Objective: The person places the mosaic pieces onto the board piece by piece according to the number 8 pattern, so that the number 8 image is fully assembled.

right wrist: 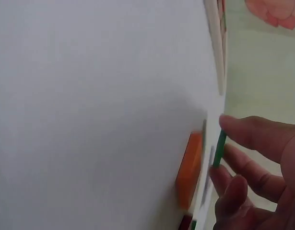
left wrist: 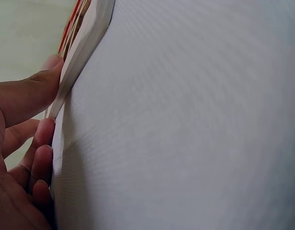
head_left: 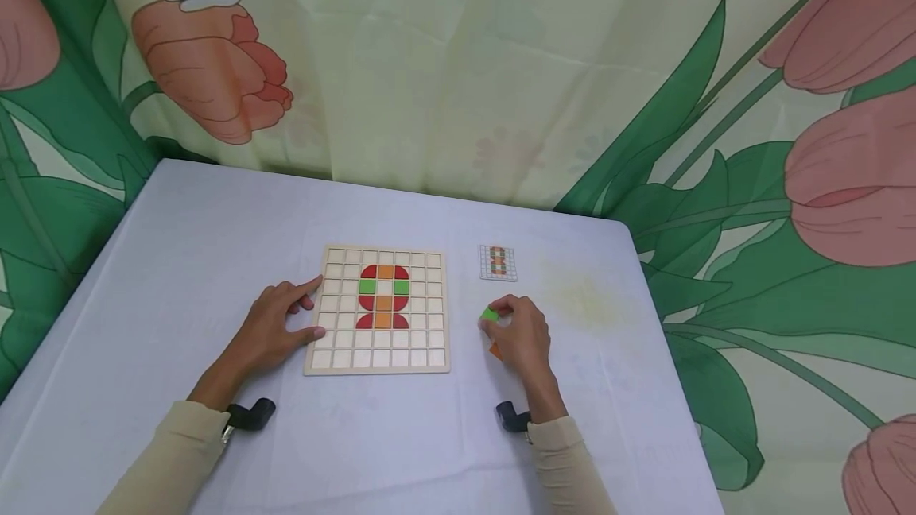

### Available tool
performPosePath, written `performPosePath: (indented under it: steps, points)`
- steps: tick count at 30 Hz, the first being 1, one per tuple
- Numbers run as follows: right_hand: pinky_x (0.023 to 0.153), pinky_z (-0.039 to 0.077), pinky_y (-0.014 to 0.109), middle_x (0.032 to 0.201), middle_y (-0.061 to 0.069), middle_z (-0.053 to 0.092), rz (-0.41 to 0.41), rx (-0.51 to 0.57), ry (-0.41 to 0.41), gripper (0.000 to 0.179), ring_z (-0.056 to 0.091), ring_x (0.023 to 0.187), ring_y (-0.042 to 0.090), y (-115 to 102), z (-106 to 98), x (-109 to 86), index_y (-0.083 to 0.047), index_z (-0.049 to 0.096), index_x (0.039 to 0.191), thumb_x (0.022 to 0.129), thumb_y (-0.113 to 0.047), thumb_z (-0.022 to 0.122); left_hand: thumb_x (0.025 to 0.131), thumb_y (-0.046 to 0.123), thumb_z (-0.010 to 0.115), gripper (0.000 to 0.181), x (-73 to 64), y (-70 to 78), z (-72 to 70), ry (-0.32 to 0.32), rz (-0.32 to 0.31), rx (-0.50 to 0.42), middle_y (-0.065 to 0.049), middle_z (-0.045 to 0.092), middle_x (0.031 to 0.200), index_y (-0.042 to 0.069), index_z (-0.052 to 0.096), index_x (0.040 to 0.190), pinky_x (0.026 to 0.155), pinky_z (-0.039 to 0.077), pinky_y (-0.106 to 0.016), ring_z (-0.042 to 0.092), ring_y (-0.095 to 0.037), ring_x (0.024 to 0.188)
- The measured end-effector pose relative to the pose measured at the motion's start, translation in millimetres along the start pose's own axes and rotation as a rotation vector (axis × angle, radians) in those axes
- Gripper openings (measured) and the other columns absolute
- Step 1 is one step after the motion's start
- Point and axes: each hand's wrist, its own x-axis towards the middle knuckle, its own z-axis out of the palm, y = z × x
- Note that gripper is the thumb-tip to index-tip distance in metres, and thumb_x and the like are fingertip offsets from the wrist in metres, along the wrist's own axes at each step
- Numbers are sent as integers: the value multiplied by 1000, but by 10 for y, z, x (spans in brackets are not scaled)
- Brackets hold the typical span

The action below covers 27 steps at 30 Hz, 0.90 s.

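A square wooden grid board (head_left: 343,358) lies on the table, with red curved, orange and green tiles set in its middle columns. My left hand (head_left: 275,324) touches the board's left edge with index finger and thumb spread apart. In the left wrist view the thumb (left wrist: 29,91) rests against the board's side. To the right of the board, my right hand (head_left: 521,332) pinches a green tile (head_left: 490,314) between thumb and fingers. The right wrist view shows this green tile (right wrist: 219,148) edge-on. An orange tile (head_left: 495,350) lies on the table under that hand, partly hidden by it.
A small pattern card (head_left: 498,262) with a printed grid lies beyond my right hand. The white cloth (head_left: 236,221) covers the table. A floral curtain (head_left: 458,62) hangs behind it. A dark red piece (right wrist: 185,223) shows low in the right wrist view.
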Motion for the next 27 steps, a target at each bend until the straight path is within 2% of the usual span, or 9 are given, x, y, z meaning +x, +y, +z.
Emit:
performPosePath:
  steps: [5,12,22,27]
  points:
    - [71,43,31,103,0,71,-88,63,-27,27,59,86,18,-211,141,-79,-19,77,107,84,-19,91,84,18,91,91,-8,2,-4,-7,-12,-12,-9,61,111,8,44,162,85,39,-41,46,-25,104]
    - [66,43,26,103,-5,69,-249,74,-121,29,54,78,12,-520,395,-244,-23,76,111,86,-24,91,85,18,91,91,1,-5,1,-10,-19,-6,-8,61,112,9,43,162,85,40,-42,46,-25,105]
    - [77,46,25,102,-8,70,-399,83,-217,25,66,95,9,-871,608,-420,-23,74,106,86,-24,90,84,18,91,92,3,2,-2,-11,-19,-6,-8,61,112,8,43,162,85,39,-42,46,-25,105]
    - [82,49,24,100,-10,69,-451,76,-248,24,68,96,7,-972,687,-461,-23,74,104,86,-21,90,85,18,91,92,8,0,-6,-13,-20,-6,-8,60,113,9,43,162,85,39,-42,47,-25,106]
